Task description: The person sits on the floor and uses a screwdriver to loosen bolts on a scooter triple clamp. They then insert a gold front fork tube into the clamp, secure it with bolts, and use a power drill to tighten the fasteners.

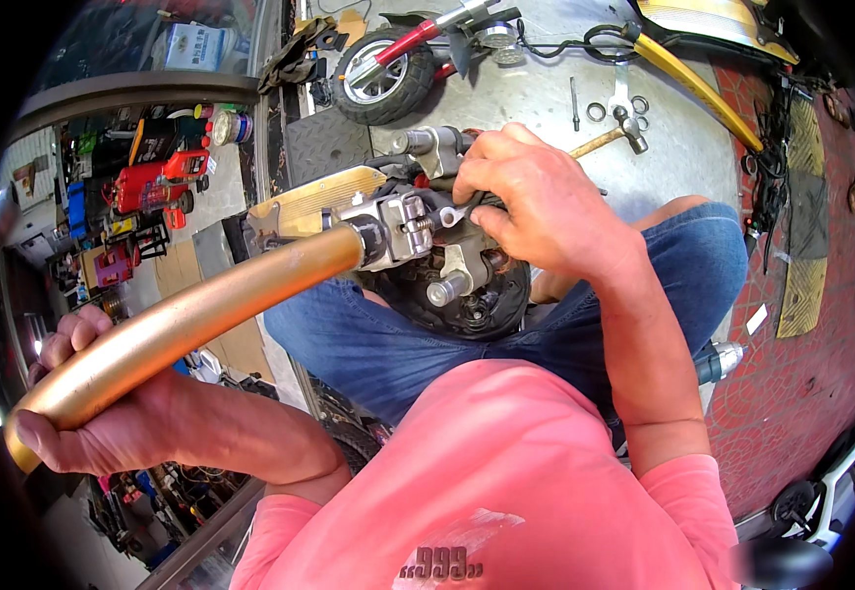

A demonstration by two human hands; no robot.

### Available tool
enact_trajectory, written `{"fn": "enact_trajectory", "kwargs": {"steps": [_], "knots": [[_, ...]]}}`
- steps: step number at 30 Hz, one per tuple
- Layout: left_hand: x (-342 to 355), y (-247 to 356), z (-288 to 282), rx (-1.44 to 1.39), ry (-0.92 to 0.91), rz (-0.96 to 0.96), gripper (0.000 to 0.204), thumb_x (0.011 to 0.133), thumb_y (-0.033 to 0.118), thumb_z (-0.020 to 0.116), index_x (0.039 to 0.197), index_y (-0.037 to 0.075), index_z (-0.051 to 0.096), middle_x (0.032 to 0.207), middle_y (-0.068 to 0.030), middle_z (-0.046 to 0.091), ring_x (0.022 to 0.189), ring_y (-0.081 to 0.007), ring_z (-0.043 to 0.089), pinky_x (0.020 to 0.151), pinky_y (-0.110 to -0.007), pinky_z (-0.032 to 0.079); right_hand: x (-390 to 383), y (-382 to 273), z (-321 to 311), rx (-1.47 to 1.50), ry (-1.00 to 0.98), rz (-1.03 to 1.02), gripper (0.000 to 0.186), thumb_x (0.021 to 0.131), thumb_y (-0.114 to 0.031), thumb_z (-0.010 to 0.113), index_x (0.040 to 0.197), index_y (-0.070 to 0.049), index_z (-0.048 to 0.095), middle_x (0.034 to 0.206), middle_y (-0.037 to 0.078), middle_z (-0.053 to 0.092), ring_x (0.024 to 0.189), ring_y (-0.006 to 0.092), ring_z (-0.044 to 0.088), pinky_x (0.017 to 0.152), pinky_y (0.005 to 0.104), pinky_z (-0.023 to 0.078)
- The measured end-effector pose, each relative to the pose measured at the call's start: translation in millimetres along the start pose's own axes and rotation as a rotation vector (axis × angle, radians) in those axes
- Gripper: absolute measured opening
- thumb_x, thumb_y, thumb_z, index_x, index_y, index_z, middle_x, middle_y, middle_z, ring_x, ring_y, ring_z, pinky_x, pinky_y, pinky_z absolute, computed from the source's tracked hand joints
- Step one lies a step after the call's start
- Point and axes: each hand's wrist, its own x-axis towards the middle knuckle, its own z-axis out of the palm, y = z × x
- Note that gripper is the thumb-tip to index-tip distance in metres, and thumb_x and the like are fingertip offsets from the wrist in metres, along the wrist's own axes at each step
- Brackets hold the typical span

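Observation:
My left hand (127,423) is wrapped round the lower-left end of a thick gold tube (201,310), which looks like a scooter stem. The tube's far end joins a silver folding hinge (393,231) with a bolt across it. My right hand (546,202) is closed over a small silver wrench (450,215), whose ring end shows beside the hinge; the fingers hide its other end. Between my knees lie a black wheel (487,310) and silver fork parts (459,277). A gold-topped deck (314,197) runs off to the left behind the hinge.
A hammer (632,135), a wrench (620,93), a thin metal rod (574,103) and several rings lie on the pale floor ahead. Beyond stand a scooter wheel (388,77) with a red arm and a yellow tube (698,93). At left, a red tool (157,177) sits among shelved goods.

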Motion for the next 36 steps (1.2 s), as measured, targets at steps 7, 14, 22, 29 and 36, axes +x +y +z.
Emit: {"fn": "enact_trajectory", "kwargs": {"steps": [7, 14, 22, 29, 36], "knots": [[-1, -4, -6, 0.043, -0.083, 0.023, 0.043, 0.088, 0.050, 0.071, 0.085, 0.009, 0.058, 0.077, -0.0127, 0.058, 0.072, -0.0276, 0.058, 0.067, -0.040, 0.048, 6, -12, -33, 0.239, -0.024, -0.108, 0.019, 0.077, -0.007, 0.077, 0.095, -0.005, 0.070, 0.091, 0.010, 0.068, 0.089, 0.0325, 0.067, 0.076, 0.0429, 0.054], [-6, -5, 11, -0.006, -0.042, -0.042, 0.043, 0.089, 0.049, 0.069, 0.087, 0.007, 0.060, 0.074, -0.0133, 0.064, 0.068, -0.0273, 0.065, 0.067, -0.037, 0.055, 34, -55, -33, 0.272, -0.083, -0.123, 0.018, 0.079, -0.002, 0.076, 0.096, -0.001, 0.069, 0.078, 0.013, 0.069, 0.066, 0.0294, 0.067, 0.061, 0.0366, 0.052], [-7, -5, 12, 0.024, -0.030, -0.035, 0.049, 0.091, 0.051, 0.069, 0.080, 0.003, 0.063, 0.073, -0.0139, 0.066, 0.066, -0.0288, 0.068, 0.068, -0.037, 0.057, 28, -57, -32, 0.194, -0.050, -0.096, 0.014, 0.087, -0.009, 0.075, 0.097, -0.001, 0.070, 0.079, 0.010, 0.071, 0.068, 0.0209, 0.067, 0.062, 0.0353, 0.052], [-5, -7, 10, 0.040, -0.075, -0.006, 0.045, 0.092, 0.049, 0.068, 0.084, 0.005, 0.062, 0.073, -0.0140, 0.067, 0.064, -0.0297, 0.069, 0.068, -0.038, 0.057, 8, -66, -10, 0.683, 0.023, 0.344, 0.018, 0.102, -0.018, 0.068, 0.101, 0.000, 0.070, 0.078, 0.005, 0.072, 0.062, 0.0054, 0.059, 0.055, 0.0234, 0.048], [-6, -8, 9, -0.001, -0.059, -0.017, 0.044, 0.092, 0.048, 0.069, 0.087, 0.005, 0.060, 0.073, -0.0150, 0.066, 0.064, -0.0295, 0.069, 0.067, -0.037, 0.057, -27, -66, 35, 0.262, 0.456, -0.069, 0.016, 0.081, -0.002, 0.076, 0.095, -0.002, 0.069, 0.083, 0.011, 0.070, 0.068, 0.0293, 0.066, 0.061, 0.0370, 0.052]]}}
